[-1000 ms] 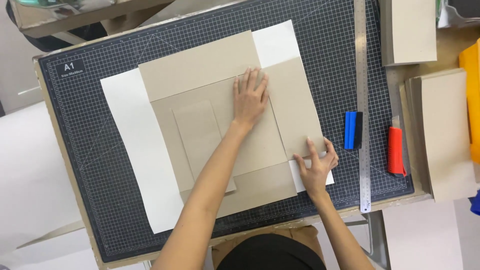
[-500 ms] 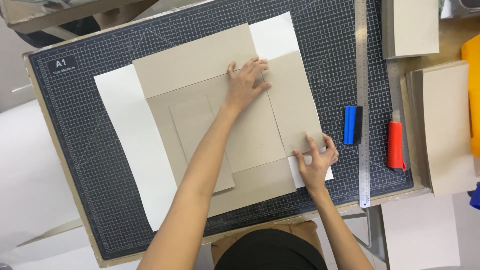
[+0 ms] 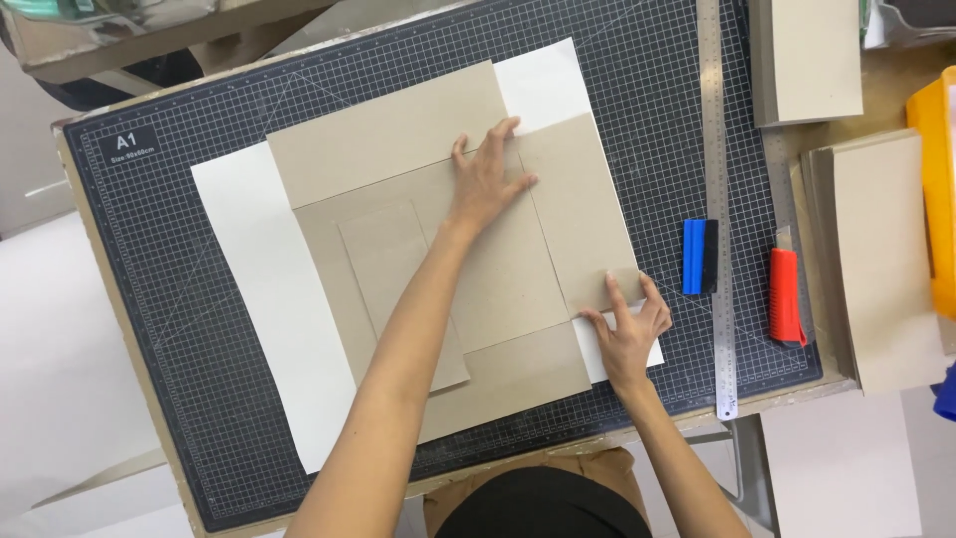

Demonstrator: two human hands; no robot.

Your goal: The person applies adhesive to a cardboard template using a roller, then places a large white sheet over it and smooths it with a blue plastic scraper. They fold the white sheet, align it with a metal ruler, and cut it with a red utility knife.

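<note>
Several grey-brown cardboard pieces (image 3: pixel 498 289) lie laid out on a large white paper sheet (image 3: pixel 269 299), which rests on a dark gridded cutting mat (image 3: pixel 149 299). My left hand (image 3: pixel 485 179) presses flat on the cardboard near the top middle, fingers spread, where the upper piece meets the right piece. My right hand (image 3: pixel 627 324) rests with fingers apart on the lower corner of the right cardboard piece (image 3: pixel 578 214), over the white sheet's edge. Neither hand grips anything.
A long metal ruler (image 3: pixel 719 199) lies along the mat's right side, with a blue scraper (image 3: pixel 699 257) beside it and a red utility knife (image 3: pixel 785 297) further right. Stacks of cardboard (image 3: pixel 881 249) and a yellow bin (image 3: pixel 936 189) stand at the right.
My left hand has slid up the cardboard toward the far edge. My right hand stays on the lower right corner.
</note>
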